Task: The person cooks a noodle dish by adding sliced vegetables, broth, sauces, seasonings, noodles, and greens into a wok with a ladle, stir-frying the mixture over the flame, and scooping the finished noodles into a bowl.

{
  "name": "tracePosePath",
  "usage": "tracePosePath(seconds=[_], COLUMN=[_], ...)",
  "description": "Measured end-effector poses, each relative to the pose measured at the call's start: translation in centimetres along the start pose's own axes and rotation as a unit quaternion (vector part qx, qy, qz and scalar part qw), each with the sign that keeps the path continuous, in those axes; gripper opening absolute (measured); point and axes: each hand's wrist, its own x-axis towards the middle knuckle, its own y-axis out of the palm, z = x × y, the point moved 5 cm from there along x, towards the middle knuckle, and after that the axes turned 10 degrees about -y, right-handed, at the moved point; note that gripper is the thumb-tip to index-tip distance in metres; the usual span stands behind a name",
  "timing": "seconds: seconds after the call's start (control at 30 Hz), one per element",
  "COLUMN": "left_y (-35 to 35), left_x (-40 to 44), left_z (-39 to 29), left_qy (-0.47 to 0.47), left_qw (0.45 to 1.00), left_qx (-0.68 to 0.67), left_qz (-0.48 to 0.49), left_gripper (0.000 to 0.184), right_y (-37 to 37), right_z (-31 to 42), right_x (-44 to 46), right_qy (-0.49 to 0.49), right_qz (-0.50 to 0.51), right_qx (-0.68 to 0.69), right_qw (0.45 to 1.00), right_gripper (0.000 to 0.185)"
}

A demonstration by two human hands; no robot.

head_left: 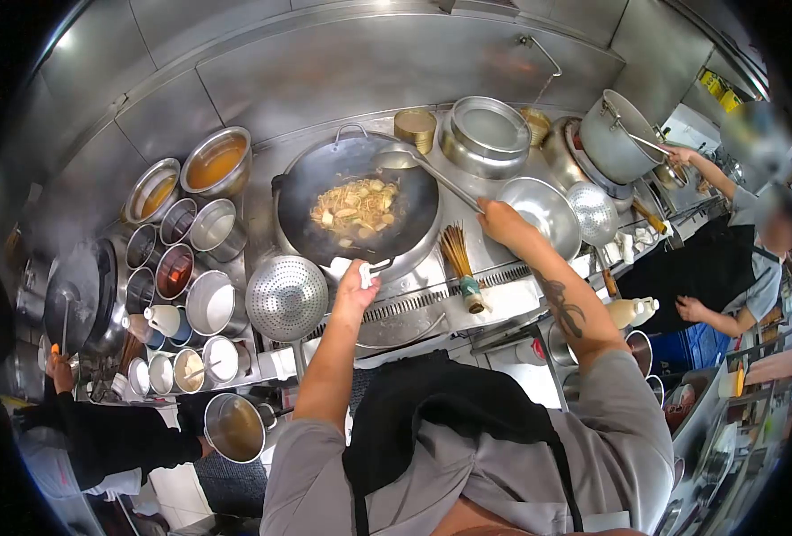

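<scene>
A dark wok (302, 228) sits on the stove with sliced, noodle-like food (356, 207) steaming in it. My left hand (358, 288) is closed on a folded white cloth (341, 267) at the wok's near handle (383, 265). My right hand (508, 225) grips the long handle of a steel ladle (399, 159); its bowl is over the far right part of the wok, apart from the food. A perforated strainer (286, 298) lies just left of my left hand. Below my right hand stands a bamboo brush (457, 259).
Several steel seasoning pots (210, 302) and two bowls of orange liquid (216, 163) stand left. To the right are a steel bowl (539, 219), a second strainer (591, 213) and a large pot (617, 134) held by a co-worker (700, 268). Another person (101, 442) works at a wok, lower left.
</scene>
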Motion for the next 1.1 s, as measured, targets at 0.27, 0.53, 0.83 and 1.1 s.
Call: tracePosePath(seconds=[0.27,0.53,0.83,1.1], left_y=[-0.2,-1.0,5.6,4.6], left_x=[0.5,0.7,-7.3,-5.8], left_z=[-0.2,0.3,5.8,5.7], left_qy=[-0.057,-0.012,0.019,0.021], left_qw=[0.997,0.997,0.992,0.997], left_qx=[-0.046,-0.071,-0.087,-0.08], left_qz=[-0.011,-0.019,-0.095,-0.009], left_gripper=[0.007,0.008,0.015,0.007], right_y=[13.8,3.4,-4.4,1.6], right_z=[5.1,4.4,5.8,1.4], right_x=[10.1,-2.0,-8.0,-4.8], right_qy=[0.046,-0.154,-0.265,-0.174], right_qz=[0.052,0.15,0.192,0.222], right_qx=[0.101,-0.079,0.146,0.112], right_qw=[0.992,0.973,0.934,0.953], right_gripper=[0.03,0.03,0.032,0.029])
